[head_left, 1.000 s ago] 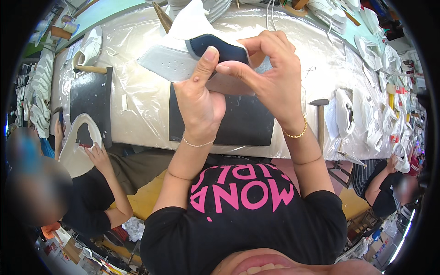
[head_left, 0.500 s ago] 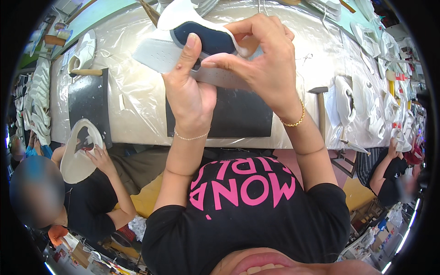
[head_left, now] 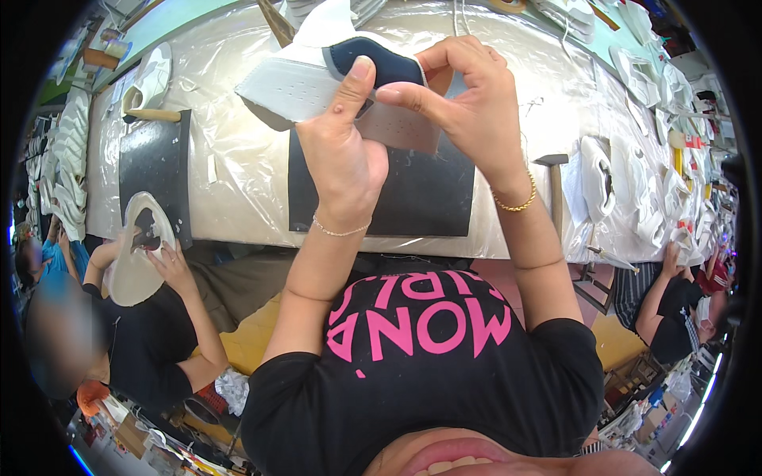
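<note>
Above the table I hold a white shoe upper [head_left: 287,86] with rows of small punched holes and a dark navy patch [head_left: 381,54] stitched along its edge. My left hand [head_left: 345,151] grips it from below, its thumb pressed on the navy patch and its other fingers curled behind. My right hand [head_left: 476,107] pinches the upper's right edge beside the patch, thumb and fingers bent round it. Part of the upper is hidden behind both hands. Under them a black mat [head_left: 421,194] lies on the table.
Clear plastic sheeting covers the table [head_left: 238,174]. A hammer [head_left: 554,190] lies on the right, near several white uppers [head_left: 597,178]. Another hammer [head_left: 155,115] rests on a second black mat [head_left: 155,163] at left. Beside me on the left, a person holds a white upper [head_left: 135,274].
Both my hands and the shoe upper have shifted a little to the right, and the upper's left part has tilted, showing its underside. The person on the left has raised their upper slightly.
</note>
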Demonstrator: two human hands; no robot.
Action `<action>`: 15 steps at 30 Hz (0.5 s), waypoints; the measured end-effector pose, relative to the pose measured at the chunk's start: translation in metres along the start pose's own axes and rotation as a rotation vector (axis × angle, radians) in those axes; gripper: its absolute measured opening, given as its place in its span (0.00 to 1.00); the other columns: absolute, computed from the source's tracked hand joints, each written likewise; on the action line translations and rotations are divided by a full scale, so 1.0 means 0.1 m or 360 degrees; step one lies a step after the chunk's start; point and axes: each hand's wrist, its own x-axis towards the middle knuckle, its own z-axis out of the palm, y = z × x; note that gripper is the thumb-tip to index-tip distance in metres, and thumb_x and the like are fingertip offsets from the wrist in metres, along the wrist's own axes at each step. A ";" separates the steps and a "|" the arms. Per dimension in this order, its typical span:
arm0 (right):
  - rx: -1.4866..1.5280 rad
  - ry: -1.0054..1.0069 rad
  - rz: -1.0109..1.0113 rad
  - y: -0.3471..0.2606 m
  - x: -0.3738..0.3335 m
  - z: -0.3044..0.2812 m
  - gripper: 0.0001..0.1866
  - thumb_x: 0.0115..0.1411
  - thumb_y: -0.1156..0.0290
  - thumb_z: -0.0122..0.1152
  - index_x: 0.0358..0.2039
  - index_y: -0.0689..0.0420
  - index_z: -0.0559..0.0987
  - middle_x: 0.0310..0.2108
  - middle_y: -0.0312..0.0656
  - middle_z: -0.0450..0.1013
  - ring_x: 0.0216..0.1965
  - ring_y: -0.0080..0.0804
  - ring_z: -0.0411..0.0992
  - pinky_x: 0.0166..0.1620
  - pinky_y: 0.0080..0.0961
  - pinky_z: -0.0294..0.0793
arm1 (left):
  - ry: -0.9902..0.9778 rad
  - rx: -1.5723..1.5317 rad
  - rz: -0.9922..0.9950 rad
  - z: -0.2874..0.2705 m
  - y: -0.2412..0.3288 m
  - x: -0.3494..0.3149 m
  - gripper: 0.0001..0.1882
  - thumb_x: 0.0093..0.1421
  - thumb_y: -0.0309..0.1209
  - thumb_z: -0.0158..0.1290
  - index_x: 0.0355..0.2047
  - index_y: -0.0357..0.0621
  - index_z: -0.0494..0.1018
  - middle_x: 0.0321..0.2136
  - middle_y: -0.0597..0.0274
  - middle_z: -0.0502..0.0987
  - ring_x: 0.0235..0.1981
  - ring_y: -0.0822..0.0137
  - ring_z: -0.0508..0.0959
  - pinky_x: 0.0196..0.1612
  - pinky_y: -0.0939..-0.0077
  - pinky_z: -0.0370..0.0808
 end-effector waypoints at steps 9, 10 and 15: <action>0.0159 0.0174 -0.0111 -0.11 0.06 -0.04 0.26 0.39 0.67 0.78 0.43 0.55 0.84 0.33 0.35 0.78 0.31 0.23 0.74 0.35 0.18 0.71 | 0.0048 -0.0046 -0.0005 0.09 -0.05 -0.01 0.08 0.58 0.22 0.60 0.39 0.36 0.75 0.33 0.63 0.78 0.34 0.74 0.76 0.38 0.79 0.73; 0.0137 0.0161 -0.0103 -0.12 0.06 -0.03 0.26 0.39 0.67 0.78 0.43 0.55 0.84 0.33 0.35 0.78 0.30 0.22 0.73 0.33 0.17 0.71 | 0.0045 -0.0050 0.0005 0.08 -0.05 -0.01 0.09 0.58 0.22 0.60 0.39 0.36 0.75 0.33 0.63 0.78 0.34 0.74 0.76 0.38 0.79 0.73; 0.0106 0.0018 0.0057 -0.18 0.07 -0.05 0.25 0.40 0.68 0.78 0.42 0.57 0.84 0.31 0.36 0.77 0.27 0.21 0.73 0.33 0.16 0.73 | 0.0084 -0.0071 -0.0014 0.02 -0.06 -0.02 0.10 0.59 0.23 0.60 0.41 0.36 0.75 0.35 0.63 0.78 0.35 0.73 0.77 0.40 0.79 0.73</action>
